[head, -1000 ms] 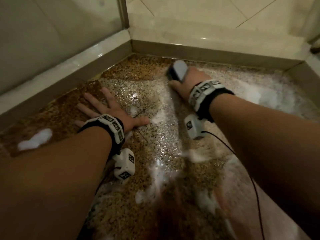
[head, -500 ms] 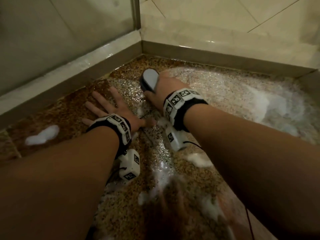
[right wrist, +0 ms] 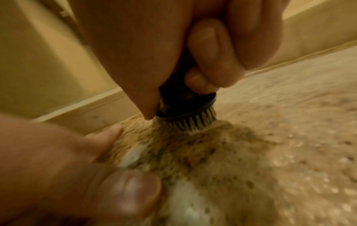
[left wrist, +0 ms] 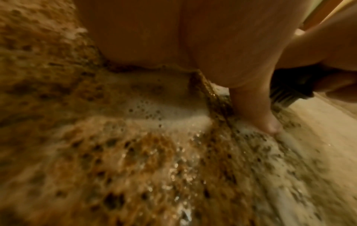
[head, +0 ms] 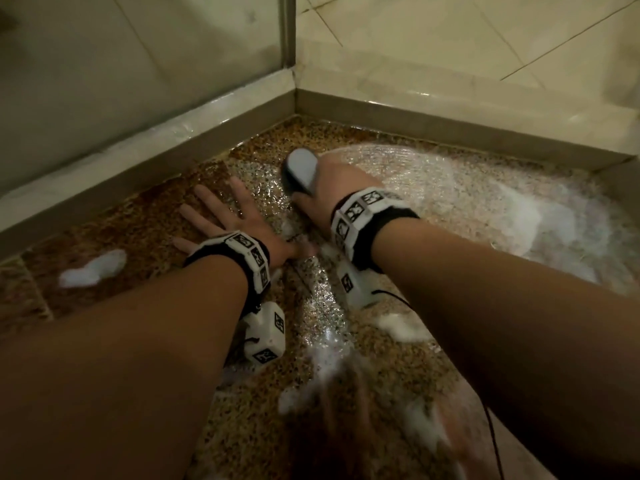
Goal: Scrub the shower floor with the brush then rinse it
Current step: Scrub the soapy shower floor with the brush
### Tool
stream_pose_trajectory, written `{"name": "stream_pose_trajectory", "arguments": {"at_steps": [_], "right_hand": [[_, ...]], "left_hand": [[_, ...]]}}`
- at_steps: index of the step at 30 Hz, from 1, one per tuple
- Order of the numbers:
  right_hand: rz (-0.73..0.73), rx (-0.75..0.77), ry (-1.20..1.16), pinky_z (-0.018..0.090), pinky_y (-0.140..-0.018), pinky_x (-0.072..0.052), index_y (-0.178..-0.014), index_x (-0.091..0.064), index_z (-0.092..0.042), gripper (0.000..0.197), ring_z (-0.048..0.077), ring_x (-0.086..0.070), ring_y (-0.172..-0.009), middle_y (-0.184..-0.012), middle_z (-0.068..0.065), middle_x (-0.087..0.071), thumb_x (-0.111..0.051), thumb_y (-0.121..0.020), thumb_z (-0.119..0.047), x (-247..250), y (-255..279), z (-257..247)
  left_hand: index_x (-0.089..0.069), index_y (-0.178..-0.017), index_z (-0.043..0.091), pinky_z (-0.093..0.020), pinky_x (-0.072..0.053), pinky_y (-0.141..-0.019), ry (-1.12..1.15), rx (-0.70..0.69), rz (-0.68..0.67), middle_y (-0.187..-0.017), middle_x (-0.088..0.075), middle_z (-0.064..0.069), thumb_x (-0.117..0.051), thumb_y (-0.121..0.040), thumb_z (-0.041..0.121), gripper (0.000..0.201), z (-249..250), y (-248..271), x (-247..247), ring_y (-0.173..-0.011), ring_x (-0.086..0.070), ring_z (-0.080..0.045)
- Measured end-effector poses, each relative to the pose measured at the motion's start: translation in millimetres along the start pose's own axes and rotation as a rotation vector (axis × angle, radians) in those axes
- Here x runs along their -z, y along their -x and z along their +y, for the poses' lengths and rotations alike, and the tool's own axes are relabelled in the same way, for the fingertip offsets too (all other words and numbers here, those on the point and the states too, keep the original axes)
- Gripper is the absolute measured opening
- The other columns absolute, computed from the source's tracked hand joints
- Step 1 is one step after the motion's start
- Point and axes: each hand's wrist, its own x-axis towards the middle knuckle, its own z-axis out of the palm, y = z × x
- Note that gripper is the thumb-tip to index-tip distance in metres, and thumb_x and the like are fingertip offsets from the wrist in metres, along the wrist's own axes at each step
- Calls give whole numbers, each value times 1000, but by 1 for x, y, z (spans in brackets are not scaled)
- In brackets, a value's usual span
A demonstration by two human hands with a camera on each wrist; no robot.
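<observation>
Right hand (head: pixel 332 188) gripped brush (head: pixel 300 169), bristles down just beside flat, splayed left hand (head: pixel 230 220); unscrubbed floor (head: pixel 145 223) lay beyond it.

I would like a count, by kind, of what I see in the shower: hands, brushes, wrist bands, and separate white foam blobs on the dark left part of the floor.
Hands: 2, the left hand flat on the floor, the right hand gripping the brush.
Brushes: 1.
Wrist bands: 2.
Foam blobs on the dark left part: 1.
Total: 6.
</observation>
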Motion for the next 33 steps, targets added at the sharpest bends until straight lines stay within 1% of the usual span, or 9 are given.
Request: {"name": "stream_pose_trajectory", "arguments": {"at_steps": [3,6,12,15,18,21,26,29,33], "right_hand": [[-51,81,84,31,-65,-46,-136,-40,-13,69,23,-55,-74,-98,2,-65,-61,-90,-61,2,14,8],[5,-4,117,26,-59,-41,-138,-38,-14,68,17,-52,-68,-90,0,-58,-56,-93,-63,17,21,47],[124,-218,-27,32,-68,-42,-136,-44,-7,71,26,-53,-78,-119,13,-64,-60,-92,-61,28,1,50],[34,-60,-12,25,-53,-44,-134,-41,-14,62,14,-55,-66,-97,1,-63,-59,-94,-57,7,16,19],[-62,45,153,32,-58,-54,-127,-37,-18,59,19,-59,-68,-88,-1,-62,-56,-93,-63,-2,43,25],[-41,-22,261,29,-52,-41,-131,-36,-16,68,20,-49,-63,-81,0,-52,-52,-91,-69,11,44,62],[95,-164,55,33,-71,-41,-136,-43,-7,72,29,-54,-84,-117,13,-65,-60,-91,-62,31,2,56],[101,-74,0,34,-71,-43,-132,-45,-10,66,27,-53,-81,-109,7,-63,-60,-91,-59,17,-8,14],[-57,150,138,32,-69,-43,-132,-44,-13,60,23,-54,-79,-93,0,-54,-60,-94,-56,8,16,-6]], "left_hand": [[44,-147,30,-81,5,-110,8,-20,-14,-150,52,-20,-65,-35,101,172,-1,1,0,-143,36,-52],[45,-147,30,-80,7,-109,18,-28,-27,-149,54,-22,-63,-31,102,174,-2,2,1,-143,37,-53],[49,-142,29,-82,10,-108,35,-9,-12,-145,56,-23,-59,-21,104,179,0,-4,-3,-141,39,-54],[48,-144,29,-81,9,-108,32,-14,4,-147,54,-23,-63,-27,102,177,0,-3,-3,-142,38,-54],[47,-144,30,-81,7,-109,40,-14,10,-149,54,-21,-66,-30,101,175,-1,-2,-3,-143,38,-52],[48,-143,31,-81,9,-108,41,-13,-4,-148,55,-20,-63,-25,104,177,-2,-3,-3,-142,39,-52],[47,-144,30,-81,8,-108,34,-10,4,-149,53,-21,-62,-24,104,178,0,-2,-3,-143,37,-53],[47,-143,30,-82,7,-108,30,-1,12,-149,53,-22,-61,-22,104,179,0,-4,-5,-143,37,-53],[46,-144,30,-81,5,-111,45,-19,9,-149,53,-21,-69,-32,99,175,-2,-4,-4,-142,38,-52]]}}
